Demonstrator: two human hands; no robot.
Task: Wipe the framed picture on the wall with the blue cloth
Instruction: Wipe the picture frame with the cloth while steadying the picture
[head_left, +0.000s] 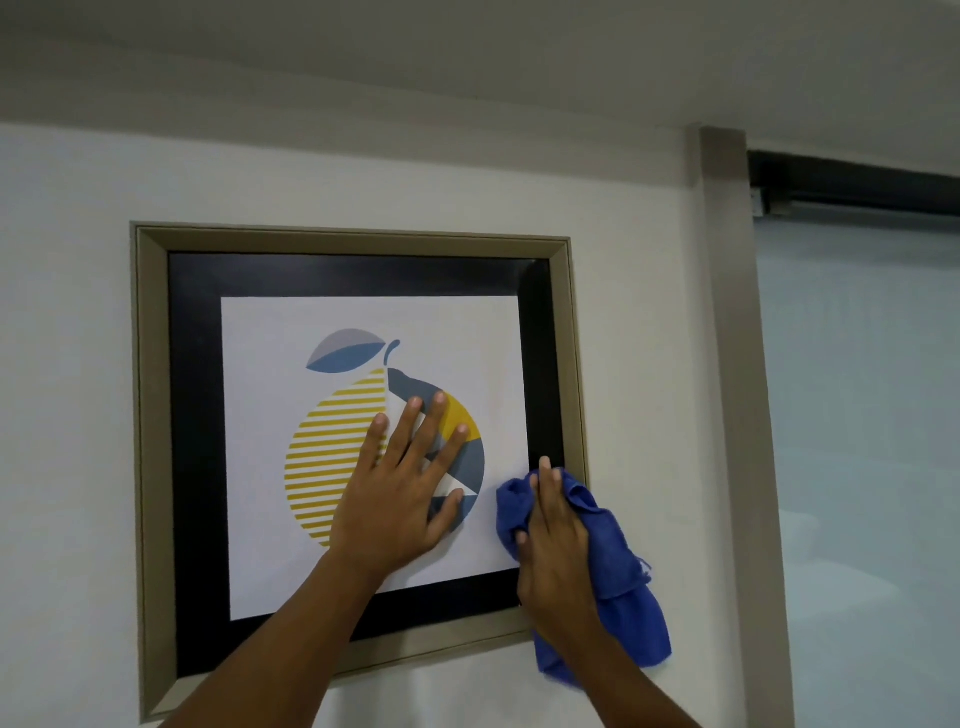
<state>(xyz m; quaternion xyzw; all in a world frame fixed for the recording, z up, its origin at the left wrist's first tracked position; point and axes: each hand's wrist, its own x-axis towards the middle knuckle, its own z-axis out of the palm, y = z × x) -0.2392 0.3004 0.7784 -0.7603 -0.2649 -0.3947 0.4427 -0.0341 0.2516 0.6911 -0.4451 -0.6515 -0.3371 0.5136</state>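
The picture (358, 332) hangs on a pale wall (67, 364), set in a beige frame (148, 415) with a wide black border around a white print of a striped yellow and blue fruit. The left hand (402, 483) lies flat on the print with its fingers spread wide and nothing in it; it seems placed there to brace the picture against the wall so it does not swing or tip under the rubbing. The right hand (553, 540) is closed around the bunched blue cloth (613, 561) and presses it against the lower right part of the picture, where the white print meets the black border. The loose end of the cloth hangs down past the bottom right corner of the frame onto the wall. Bunching the cloth likely gives a thick pad under the palm. The wiping looks under way, with most of the surface probably left to cover.
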